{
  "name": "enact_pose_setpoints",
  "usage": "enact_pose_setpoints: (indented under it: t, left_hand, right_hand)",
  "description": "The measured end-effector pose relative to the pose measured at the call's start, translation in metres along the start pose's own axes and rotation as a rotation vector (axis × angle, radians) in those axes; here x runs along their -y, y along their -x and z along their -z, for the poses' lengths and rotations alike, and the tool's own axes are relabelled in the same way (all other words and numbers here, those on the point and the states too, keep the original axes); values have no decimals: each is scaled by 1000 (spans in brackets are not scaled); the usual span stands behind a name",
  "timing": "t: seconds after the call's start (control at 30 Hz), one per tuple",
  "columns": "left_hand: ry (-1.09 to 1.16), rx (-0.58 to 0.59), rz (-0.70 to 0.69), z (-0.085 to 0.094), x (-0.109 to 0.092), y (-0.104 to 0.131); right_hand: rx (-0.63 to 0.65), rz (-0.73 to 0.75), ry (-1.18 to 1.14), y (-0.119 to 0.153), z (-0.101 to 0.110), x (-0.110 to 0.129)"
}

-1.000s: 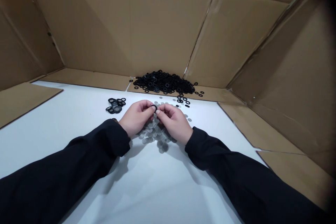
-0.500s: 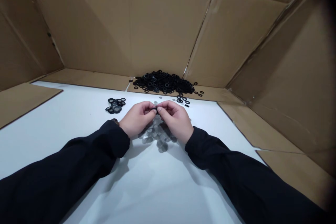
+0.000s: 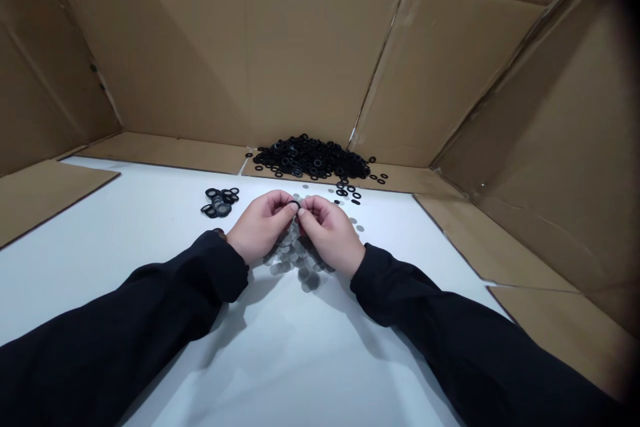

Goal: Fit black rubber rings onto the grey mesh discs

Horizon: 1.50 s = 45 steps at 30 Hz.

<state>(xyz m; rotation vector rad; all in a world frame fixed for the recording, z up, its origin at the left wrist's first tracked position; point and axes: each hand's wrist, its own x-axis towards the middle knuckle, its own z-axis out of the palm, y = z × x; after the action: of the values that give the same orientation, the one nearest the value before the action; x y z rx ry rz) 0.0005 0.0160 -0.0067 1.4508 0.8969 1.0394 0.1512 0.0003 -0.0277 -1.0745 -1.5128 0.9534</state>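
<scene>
A black rubber ring [image 3: 295, 203] is pinched between the fingertips of both hands. My left hand [image 3: 265, 225] grips its left side with thumb and forefinger. From the other side my right hand [image 3: 333, 230] pinches the ring's right edge. Whether a disc sits inside the ring is too small to tell. Beneath and between the hands lies a spread of small grey translucent discs [image 3: 310, 279], partly covered by the fingers. To the left of my left hand is a small heap of black rings [image 3: 220, 201], some with grey discs in them.
A large pile of black rings [image 3: 310, 157] rests on cardboard against the back wall [image 3: 310, 47]. Several loose rings [image 3: 350, 191] lie in front of it, right of centre. Cardboard walls and flaps [image 3: 525, 240] border the white table [image 3: 320, 373].
Both hands stay in nearly the same place, with the fingers slightly shifted. More of the ring shows above the left fingertips, and the right hand has dropped slightly left.
</scene>
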Motion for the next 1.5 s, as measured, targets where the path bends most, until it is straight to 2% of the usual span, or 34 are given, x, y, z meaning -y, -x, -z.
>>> enact_pose_setpoints:
  t: [0.17,0.4,0.6,0.77,1.1,1.5]
  left_hand:
    - [90,75,47,3,6,-3]
    - [118,101,64,5,9,-5]
    - [16,109,19,2,1,-1]
    - [-16,103,45,2,1,-1]
    - [246,120,133,1,2,-1]
    - [383,122,167,2,2,-1]
  right_hand:
    - [-22,-51,-158,-1,-2,0]
    - [-37,-103,-254,-4,1,-2]
    - [-30,-99,-212,-4,2,2]
    - [18,-102,-157,-3,4,-1]
    - [72,-147,-313,-3,1,-3]
    - [87,-89,-216,0,-2,-4]
